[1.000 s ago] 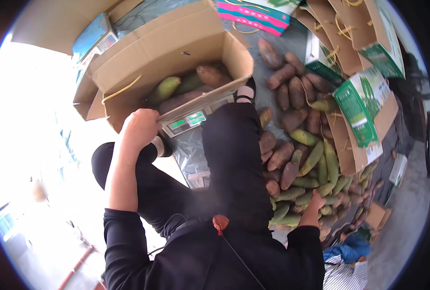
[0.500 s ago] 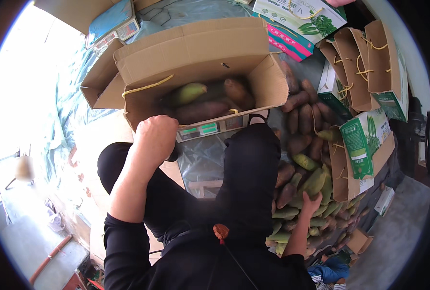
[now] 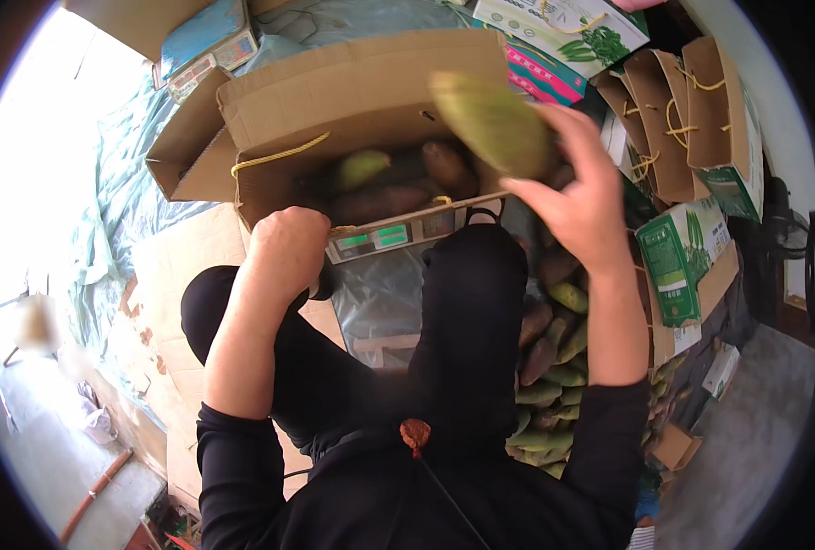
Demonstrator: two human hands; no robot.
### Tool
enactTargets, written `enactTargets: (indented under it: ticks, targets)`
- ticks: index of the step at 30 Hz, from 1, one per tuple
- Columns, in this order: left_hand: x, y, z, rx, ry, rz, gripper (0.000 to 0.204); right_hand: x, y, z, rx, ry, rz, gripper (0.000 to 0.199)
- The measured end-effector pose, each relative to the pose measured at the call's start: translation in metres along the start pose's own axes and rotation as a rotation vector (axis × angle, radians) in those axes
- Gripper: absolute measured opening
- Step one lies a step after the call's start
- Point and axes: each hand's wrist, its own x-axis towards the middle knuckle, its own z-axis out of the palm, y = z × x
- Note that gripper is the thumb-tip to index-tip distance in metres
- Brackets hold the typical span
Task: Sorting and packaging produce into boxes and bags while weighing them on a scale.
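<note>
An open cardboard box (image 3: 362, 82) stands in front of me, its back flap raised. Inside lie a green oblong vegetable (image 3: 363, 169) and brownish ones (image 3: 449, 169), partly in shadow. My left hand (image 3: 288, 243) is closed on the box's near rim at its left corner; the fingertips are hidden. My right hand (image 3: 577, 188) grips a large green oblong vegetable (image 3: 495, 124), blurred by motion and tilted, above the box's right end. Below the near rim shows a scale's green-lit display (image 3: 371, 241).
A heap of green and brown vegetables (image 3: 545, 394) lies to my right, partly behind my right arm. Open cardboard boxes with yellow cord handles (image 3: 660, 128) stand beyond it. A printed box (image 3: 678, 266) leans nearer. A blue-topped scale (image 3: 204, 41) stands at the far left.
My right hand has come up from the heap with a green oblong vegetable, moving forward and left to the box's right end. My left hand has stayed on the rim.
</note>
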Motion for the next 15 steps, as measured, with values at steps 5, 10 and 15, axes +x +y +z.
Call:
enactTargets:
  ticks: [5, 10, 15]
  targets:
    - [0.003, 0.005, -0.005, -0.018, 0.118, 0.145, 0.010, 0.022, -0.002, 0.061, -0.044, -0.202, -0.065, 0.050]
    - [0.004, 0.003, -0.011, -0.103, 0.130, 0.169, 0.015, 0.024, 0.008, 0.098, 0.002, -0.451, -0.054, 0.049]
    - [0.006, 0.018, -0.019, -0.230, 0.046, 0.086, 0.020, -0.005, 0.026, 0.028, 0.319, -0.187, 0.148, 0.039]
